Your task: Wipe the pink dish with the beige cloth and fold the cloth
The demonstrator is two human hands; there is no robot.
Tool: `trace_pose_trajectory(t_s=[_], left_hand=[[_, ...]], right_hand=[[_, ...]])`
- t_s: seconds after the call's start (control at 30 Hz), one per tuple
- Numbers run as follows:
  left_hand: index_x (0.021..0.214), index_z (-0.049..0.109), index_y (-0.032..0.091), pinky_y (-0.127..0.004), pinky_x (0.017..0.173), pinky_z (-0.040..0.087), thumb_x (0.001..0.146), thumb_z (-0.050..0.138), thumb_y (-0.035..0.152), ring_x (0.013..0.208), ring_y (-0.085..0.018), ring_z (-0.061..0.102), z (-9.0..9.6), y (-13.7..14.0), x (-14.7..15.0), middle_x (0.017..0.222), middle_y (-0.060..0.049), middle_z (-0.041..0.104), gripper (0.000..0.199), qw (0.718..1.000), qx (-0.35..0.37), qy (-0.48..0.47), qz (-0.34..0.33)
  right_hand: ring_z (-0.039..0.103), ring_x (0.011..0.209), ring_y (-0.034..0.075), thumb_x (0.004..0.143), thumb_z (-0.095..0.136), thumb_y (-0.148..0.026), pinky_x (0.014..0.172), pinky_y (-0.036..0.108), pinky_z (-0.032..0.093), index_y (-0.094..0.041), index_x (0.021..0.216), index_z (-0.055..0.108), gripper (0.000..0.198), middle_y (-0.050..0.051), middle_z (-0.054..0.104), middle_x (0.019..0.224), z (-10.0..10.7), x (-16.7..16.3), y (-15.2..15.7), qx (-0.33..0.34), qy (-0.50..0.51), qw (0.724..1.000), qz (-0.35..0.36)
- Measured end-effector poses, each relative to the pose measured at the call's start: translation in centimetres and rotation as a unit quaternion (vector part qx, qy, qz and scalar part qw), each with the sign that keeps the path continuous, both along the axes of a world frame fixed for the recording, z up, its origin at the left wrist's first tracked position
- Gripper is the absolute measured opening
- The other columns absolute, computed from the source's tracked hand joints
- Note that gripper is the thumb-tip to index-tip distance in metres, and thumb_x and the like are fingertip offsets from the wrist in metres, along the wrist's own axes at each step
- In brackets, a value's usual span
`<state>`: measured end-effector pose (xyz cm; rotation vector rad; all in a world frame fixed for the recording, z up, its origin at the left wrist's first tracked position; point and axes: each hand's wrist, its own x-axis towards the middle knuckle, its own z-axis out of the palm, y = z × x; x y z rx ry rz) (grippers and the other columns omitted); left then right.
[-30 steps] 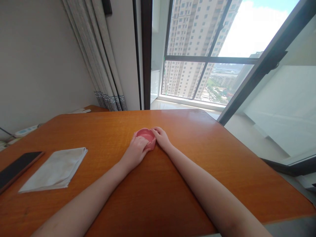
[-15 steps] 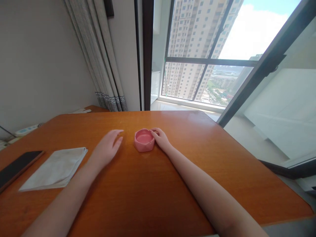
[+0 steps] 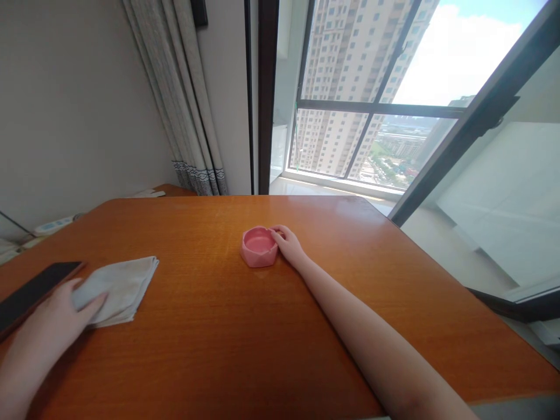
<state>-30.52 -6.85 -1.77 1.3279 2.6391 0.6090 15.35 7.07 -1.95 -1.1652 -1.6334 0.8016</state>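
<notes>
On the wooden table, a pink faceted ashtray (image 3: 259, 249) stands upright with its round hollow facing up. My right hand (image 3: 289, 244) grips its right rim, thumb on the near side and fingers behind. Off to the left, my left hand (image 3: 72, 312) is at the left part of a folded whitish cloth (image 3: 125, 289). Its thumb and fingers close around that part, which looks slightly bunched between them; the fingertips are partly hidden. The cloth's right part lies flat on the tabletop.
A dark phone (image 3: 35, 291) lies left of the cloth, close to my left hand. The wooden table (image 3: 262, 361) reaches back toward a grey curtain (image 3: 179, 105) and a window. A white power strip (image 3: 55, 224) is beyond the table's left edge.
My left hand has moved from beside the ashtray left and back toward me, onto the cloth, and closed on it. The right hand keeps its hold on the ashtray. The view has shifted slightly.
</notes>
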Motion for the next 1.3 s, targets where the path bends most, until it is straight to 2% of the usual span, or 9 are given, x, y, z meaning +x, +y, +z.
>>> trace_pose_trajectory(t_s=[0.23,0.4,0.5,0.7,0.83,0.93,1.03,1.13,1.3], left_hand=[[0.094,0.053,0.031,-0.044,0.103,0.038,0.052,0.063,0.060,0.116,-0.027,0.052,5.1,0.0,5.4,0.117,0.004,0.062,0.052,0.976,0.026,-0.210,-0.053],[0.107,0.059,0.035,-0.032,0.076,0.055,0.049,0.073,0.056,0.105,-0.024,0.058,8.8,-0.2,12.4,0.121,0.003,0.060,0.063,0.931,0.157,-0.300,-0.137],[0.119,0.054,0.035,-0.021,0.052,0.053,0.051,0.077,0.048,0.076,-0.016,0.063,10.0,0.5,16.7,0.115,0.000,0.062,0.073,0.867,0.197,-0.423,-0.177],[0.123,0.049,0.030,-0.024,0.066,0.055,0.066,0.071,0.037,0.081,-0.015,0.063,9.7,4.1,22.8,0.111,-0.002,0.061,0.061,0.772,0.248,-0.520,-0.268],[0.125,0.042,0.025,-0.034,0.077,0.053,0.079,0.057,0.037,0.092,-0.021,0.062,6.8,6.8,26.1,0.107,-0.007,0.061,0.050,0.813,0.241,-0.470,-0.246],[0.120,0.043,0.020,-0.039,0.089,0.048,0.085,0.045,0.038,0.106,-0.022,0.057,3.5,7.8,27.8,0.112,-0.012,0.058,0.040,0.851,0.254,-0.381,-0.259],[0.107,0.054,0.020,-0.041,0.103,0.036,0.085,0.046,0.037,0.122,-0.023,0.044,1.0,8.0,28.3,0.125,-0.013,0.048,0.030,0.871,0.259,-0.215,-0.359],[0.101,0.058,0.020,-0.042,0.107,0.031,0.087,0.042,0.038,0.125,-0.024,0.040,0.1,8.1,27.9,0.130,-0.012,0.043,0.028,0.867,0.246,-0.156,-0.405],[0.096,0.056,0.020,-0.043,0.104,0.032,0.086,0.044,0.034,0.122,-0.023,0.041,0.3,8.3,27.5,0.123,-0.010,0.048,0.022,0.854,0.225,-0.191,-0.429]], right_hand=[[0.057,0.089,0.017,0.082,0.048,-0.036,0.084,0.030,0.044,-0.019,0.092,0.062,0.025,0.004,0.064,0.095,0.0,0.1,0.0,-0.003,-0.010,1.000,0.005],[0.056,0.090,0.018,0.081,0.051,-0.034,0.087,0.032,0.043,-0.019,0.088,0.064,0.020,0.005,0.062,0.095,2.1,0.3,-1.1,0.086,-0.018,0.995,-0.055],[0.057,0.093,0.018,0.086,0.045,-0.039,0.089,0.032,0.043,-0.019,0.089,0.065,0.028,0.006,0.064,0.092,4.8,-0.7,-2.7,0.124,0.047,0.991,-0.015],[0.063,0.091,0.020,0.088,0.037,-0.055,0.081,0.035,0.051,-0.016,0.106,0.062,0.050,0.007,0.068,0.094,7.5,-4.3,-5.3,-0.141,0.218,0.933,0.248],[0.064,0.092,0.022,0.081,0.054,-0.034,0.082,0.037,0.052,-0.016,0.111,0.057,0.035,0.009,0.067,0.101,7.8,-3.9,-5.0,-0.188,0.250,0.939,0.140],[0.059,0.102,0.023,0.082,0.046,-0.024,0.089,0.037,0.047,-0.017,0.109,0.056,0.029,0.008,0.063,0.109,9.4,-2.1,-4.7,-0.020,0.142,0.989,-0.031],[0.057,0.102,0.027,0.079,0.048,-0.018,0.088,0.039,0.044,-0.018,0.110,0.055,0.032,0.010,0.057,0.117,11.6,-0.6,-5.5,0.115,-0.121,0.983,-0.071],[0.061,0.088,0.027,0.076,0.051,-0.014,0.076,0.037,0.044,-0.017,0.099,0.059,0.024,0.012,0.062,0.104,12.1,-0.7,-6.8,0.058,-0.370,0.927,0.007],[0.062,0.085,0.026,0.080,0.050,-0.024,0.067,0.032,0.044,-0.017,0.104,0.056,0.026,0.012,0.066,0.094,9.4,-2.7,-8.0,0.002,-0.475,0.876,0.081]])
